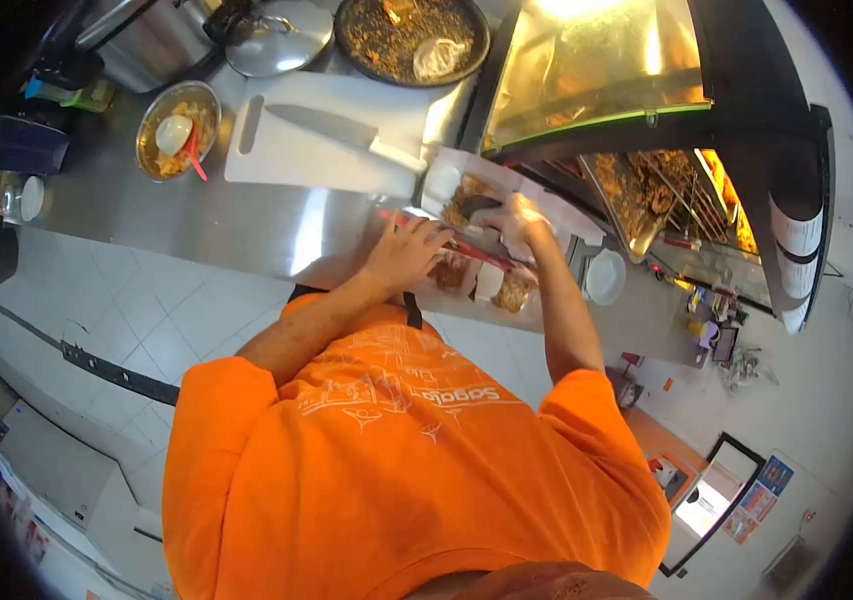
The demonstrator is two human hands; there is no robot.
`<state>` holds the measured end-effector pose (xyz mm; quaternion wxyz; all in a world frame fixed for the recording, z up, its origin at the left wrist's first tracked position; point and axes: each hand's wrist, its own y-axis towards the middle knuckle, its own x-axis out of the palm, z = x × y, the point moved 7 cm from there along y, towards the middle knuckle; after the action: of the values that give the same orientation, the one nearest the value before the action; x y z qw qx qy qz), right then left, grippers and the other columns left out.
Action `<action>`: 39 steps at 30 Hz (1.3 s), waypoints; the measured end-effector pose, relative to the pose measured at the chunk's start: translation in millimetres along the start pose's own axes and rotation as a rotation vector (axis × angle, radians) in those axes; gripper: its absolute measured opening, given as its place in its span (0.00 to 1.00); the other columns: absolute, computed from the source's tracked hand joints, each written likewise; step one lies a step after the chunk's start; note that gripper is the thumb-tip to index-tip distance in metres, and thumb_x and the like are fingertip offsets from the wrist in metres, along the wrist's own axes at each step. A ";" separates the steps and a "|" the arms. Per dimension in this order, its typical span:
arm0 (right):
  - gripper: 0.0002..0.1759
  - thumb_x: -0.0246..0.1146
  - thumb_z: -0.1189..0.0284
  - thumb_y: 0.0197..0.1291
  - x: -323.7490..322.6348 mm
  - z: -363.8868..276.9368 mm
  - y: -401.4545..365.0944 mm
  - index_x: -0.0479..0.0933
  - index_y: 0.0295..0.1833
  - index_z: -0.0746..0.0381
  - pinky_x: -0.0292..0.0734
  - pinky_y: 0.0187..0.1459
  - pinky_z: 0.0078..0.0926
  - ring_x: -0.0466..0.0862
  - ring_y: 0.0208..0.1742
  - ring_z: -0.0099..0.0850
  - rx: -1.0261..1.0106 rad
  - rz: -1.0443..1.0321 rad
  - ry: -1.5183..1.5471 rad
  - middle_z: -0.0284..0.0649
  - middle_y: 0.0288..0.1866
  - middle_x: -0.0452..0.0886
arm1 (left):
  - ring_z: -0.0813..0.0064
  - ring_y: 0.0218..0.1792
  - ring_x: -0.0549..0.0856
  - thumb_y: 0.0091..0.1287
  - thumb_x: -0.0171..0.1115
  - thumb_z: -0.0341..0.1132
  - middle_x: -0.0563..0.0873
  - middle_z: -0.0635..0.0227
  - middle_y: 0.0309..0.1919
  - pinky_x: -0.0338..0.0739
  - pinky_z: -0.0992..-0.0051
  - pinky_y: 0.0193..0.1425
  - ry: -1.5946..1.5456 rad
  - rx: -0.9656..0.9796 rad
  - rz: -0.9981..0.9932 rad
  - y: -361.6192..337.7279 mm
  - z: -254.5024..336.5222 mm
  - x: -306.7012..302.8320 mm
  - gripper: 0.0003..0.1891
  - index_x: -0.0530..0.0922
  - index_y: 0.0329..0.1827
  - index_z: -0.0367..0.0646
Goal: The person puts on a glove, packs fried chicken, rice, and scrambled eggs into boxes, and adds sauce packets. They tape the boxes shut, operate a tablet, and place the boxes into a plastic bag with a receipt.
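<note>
A white takeaway box (438, 166) with red edging and food in it lies at the counter's front edge. Its near panel carries what look like pictures of food. My left hand (404, 252) rests on the box's red edge, fingers stretched and slightly apart. Over the box, my right hand (518, 222), in a clear glove, is closed with bent fingers. A dark object (476, 205) shows beside those fingers, above the browned food (466, 188). Whether it is a tool's handle is hard to tell, and the right fingertips are partly hidden.
Behind the box lies a white cutting board (296, 160) with a large knife (326, 125). A metal bowl (151, 130) holds food and a red-handled utensil. A round pan (366, 50) stands at the back. The lit food warmer (596, 120) borders the right side, near a white bowl (604, 276).
</note>
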<state>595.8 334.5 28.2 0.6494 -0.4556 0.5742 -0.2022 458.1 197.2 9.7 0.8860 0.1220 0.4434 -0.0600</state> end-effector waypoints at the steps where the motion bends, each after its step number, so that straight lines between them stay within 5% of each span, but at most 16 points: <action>1: 0.21 0.68 0.62 0.56 -10.3 -8.5 -12.1 0.83 0.57 0.52 0.78 0.57 0.33 0.84 0.54 0.41 -0.188 0.139 0.041 0.46 0.56 0.84 | 0.65 0.61 0.77 0.66 0.63 0.42 0.81 0.67 0.57 0.66 0.48 0.67 0.005 -0.011 0.035 0.7 -5.4 -1.9 0.21 0.78 0.61 0.51; 4: 0.22 0.69 0.64 0.58 -41.2 -22.2 -43.1 0.82 0.58 0.56 0.76 0.60 0.28 0.82 0.58 0.32 -0.520 0.336 0.543 0.43 0.58 0.84 | 0.61 0.59 0.79 0.63 0.65 0.36 0.82 0.64 0.56 0.68 0.54 0.67 -0.115 -0.063 0.080 1.0 -36.5 -5.6 0.22 0.77 0.62 0.49; 6: 0.19 0.65 0.65 0.62 -50.9 -45.0 -44.1 0.82 0.59 0.49 0.76 0.61 0.30 0.83 0.57 0.36 -0.408 0.145 1.327 0.39 0.53 0.85 | 0.57 0.62 0.77 0.61 0.68 0.33 0.79 0.58 0.60 0.68 0.57 0.69 -0.169 -0.107 0.127 0.3 -56.3 -17.4 0.28 0.73 0.66 0.46; 10: 0.23 0.65 0.56 0.65 -105.2 -92.6 54.5 0.81 0.61 0.54 0.75 0.61 0.29 0.83 0.57 0.33 -0.448 0.539 1.212 0.45 0.55 0.84 | 0.53 0.67 0.72 0.60 0.70 0.37 0.74 0.53 0.66 0.66 0.56 0.71 -0.146 -0.197 0.141 -12.2 -79.7 -37.3 0.34 0.68 0.69 0.41; 14: 0.24 0.61 0.51 0.66 -153.5 -133.9 155.1 0.82 0.58 0.57 0.75 0.59 0.34 0.82 0.56 0.38 -0.202 0.594 1.076 0.50 0.49 0.85 | 0.45 0.65 0.73 0.61 0.69 0.39 0.75 0.47 0.63 0.69 0.54 0.69 -0.194 -0.215 0.033 -28.8 -99.6 -38.5 0.32 0.69 0.67 0.36; 15: 0.23 0.60 0.52 0.67 -150.0 -134.7 169.6 0.82 0.57 0.57 0.75 0.59 0.36 0.82 0.57 0.39 -0.006 0.598 1.176 0.50 0.48 0.85 | 0.44 0.65 0.72 0.62 0.69 0.39 0.75 0.45 0.63 0.68 0.54 0.70 -0.181 -0.181 0.060 -34.6 -101.7 -41.2 0.31 0.69 0.66 0.35; 21: 0.22 0.61 0.57 0.63 -115.0 -131.4 167.6 0.81 0.57 0.56 0.74 0.63 0.41 0.81 0.61 0.46 -0.147 0.656 1.000 0.54 0.56 0.82 | 0.47 0.63 0.74 0.62 0.69 0.35 0.77 0.49 0.60 0.69 0.56 0.69 -0.264 -0.240 0.136 -62.8 -133.6 -48.3 0.29 0.70 0.65 0.36; 23: 0.26 0.65 0.55 0.60 -118.1 -119.3 71.4 0.80 0.58 0.61 0.76 0.61 0.41 0.82 0.59 0.44 -0.269 0.898 0.753 0.53 0.56 0.83 | 0.48 0.63 0.75 0.62 0.69 0.34 0.77 0.50 0.60 0.69 0.56 0.70 -0.314 -0.277 0.134 -63.3 -140.3 -51.7 0.29 0.70 0.65 0.36; 24: 0.27 0.67 0.55 0.60 -96.6 -103.7 58.4 0.79 0.57 0.64 0.77 0.59 0.40 0.83 0.56 0.43 -0.375 0.801 0.926 0.53 0.55 0.83 | 0.48 0.62 0.75 0.62 0.69 0.34 0.77 0.50 0.60 0.69 0.56 0.70 -0.332 -0.292 0.121 -62.6 -144.5 -52.2 0.28 0.70 0.65 0.36; 26: 0.27 0.68 0.53 0.58 -76.7 -55.3 -58.0 0.80 0.56 0.62 0.76 0.58 0.42 0.82 0.55 0.44 -0.388 1.159 0.688 0.51 0.53 0.83 | 0.49 0.62 0.76 0.62 0.69 0.33 0.77 0.50 0.59 0.70 0.57 0.69 -0.336 -0.301 0.106 -56.2 -151.1 -49.7 0.28 0.71 0.64 0.37; 28: 0.28 0.70 0.51 0.57 -64.0 0.3 -156.2 0.82 0.56 0.59 0.75 0.56 0.44 0.81 0.54 0.44 -0.098 1.549 0.318 0.48 0.52 0.83 | 0.51 0.60 0.77 0.62 0.69 0.32 0.77 0.50 0.58 0.71 0.58 0.67 -0.300 -0.295 0.108 -46.9 -159.9 -48.4 0.27 0.71 0.64 0.37; 30: 0.28 0.69 0.49 0.56 -65.6 47.6 -208.0 0.83 0.56 0.56 0.71 0.59 0.45 0.77 0.58 0.44 0.423 1.682 0.076 0.46 0.54 0.82 | 0.53 0.59 0.77 0.62 0.69 0.31 0.77 0.51 0.57 0.72 0.58 0.63 -0.275 -0.287 0.157 -31.8 -155.3 -57.6 0.27 0.72 0.64 0.37; 33: 0.23 0.68 0.50 0.58 -47.9 113.6 -172.6 0.84 0.54 0.51 0.65 0.63 0.47 0.73 0.63 0.43 0.268 1.607 -0.096 0.42 0.58 0.80 | 0.57 0.57 0.78 0.62 0.69 0.30 0.78 0.55 0.56 0.75 0.61 0.56 -0.247 -0.309 0.258 -8.6 -131.9 -66.8 0.26 0.72 0.64 0.38; 37: 0.16 0.68 0.49 0.55 -36.4 148.3 -146.6 0.86 0.39 0.47 0.67 0.57 0.43 0.78 0.56 0.37 0.062 1.932 0.004 0.27 0.44 0.86 | 0.63 0.57 0.78 0.63 0.69 0.31 0.79 0.60 0.59 0.76 0.64 0.54 -0.294 -0.431 0.411 0.1 -109.6 -52.4 0.26 0.72 0.65 0.40; 39: 0.17 0.66 0.47 0.55 -38.3 150.4 -132.7 0.85 0.34 0.48 0.69 0.50 0.43 0.81 0.46 0.37 0.091 1.915 -0.010 0.24 0.34 0.85 | 0.65 0.57 0.79 0.64 0.69 0.31 0.79 0.61 0.59 0.76 0.66 0.53 -0.337 -0.481 0.458 -5.0 -97.9 -38.7 0.26 0.72 0.65 0.41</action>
<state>760.4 352.0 147.8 0.5585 0.2321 0.6919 0.3943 358.4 218.7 -16.6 0.9404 -0.0052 0.2538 0.2263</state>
